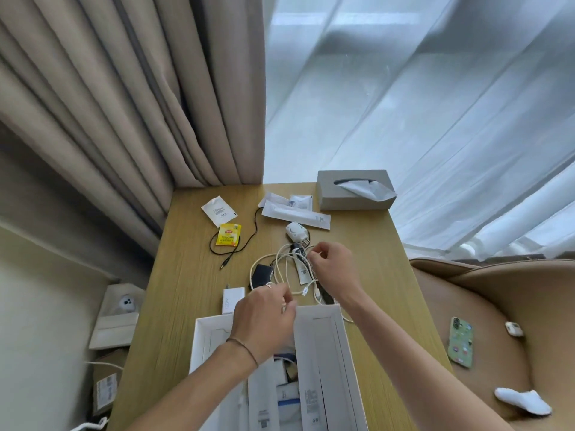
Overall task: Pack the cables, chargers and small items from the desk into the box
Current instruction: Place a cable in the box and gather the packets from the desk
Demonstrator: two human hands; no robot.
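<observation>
A white cable (281, 269) lies in loops on the wooden desk (186, 275). My right hand (331, 262) pinches one part of it and my left hand (267, 312) pinches another part near the box's far edge. The open white box (323, 343) stands at the desk's near edge with several packets inside. Under the loops sit a black adapter (262, 274) and a comb (311, 269). A white charger (231, 300) lies left of my left hand. A white round plug (297, 231) and a black cable (245, 241) lie farther back.
A yellow tea bag (228, 234), white sachets (217, 210) and long white packets (295, 214) lie at the back of the desk beside a grey tissue box (354, 189). Curtains hang behind. A tan chair (497, 321) on the right holds a phone (461, 341), an earbud case and a sock.
</observation>
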